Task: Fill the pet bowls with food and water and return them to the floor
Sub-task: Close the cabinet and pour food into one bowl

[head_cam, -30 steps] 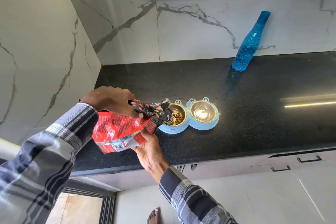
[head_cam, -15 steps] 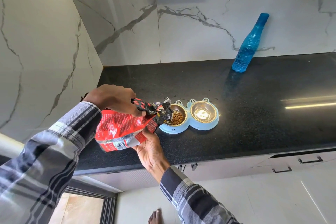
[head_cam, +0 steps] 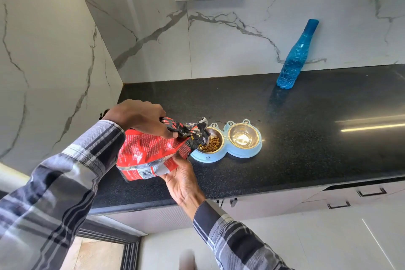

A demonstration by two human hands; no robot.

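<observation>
More kibble [head_cam: 212, 144] fills the bowl [head_cam: 213, 156]; hands still tilt bag [head_cam: 149, 149].

Your black counter [head_cam: 306, 160] carries the blue double pet bowl [head_cam: 226, 153] near front, blue bottle [head_cam: 295, 57] at back w/ wall.

The left hand [head_cam: 142, 117] is gripping the top of a tilted red bag [head_cam: 149, 151], the right hand [head_cam: 183, 178] holding it from beneath. Kibble [head_cam: 211, 144] is lying in the left bowl of the feeder [head_cam: 228, 153] beside the bag's mouth. Behind the feeder, a blue bottle [head_cam: 295, 57] is standing on the tabletop [head_cam: 306, 149].
</observation>
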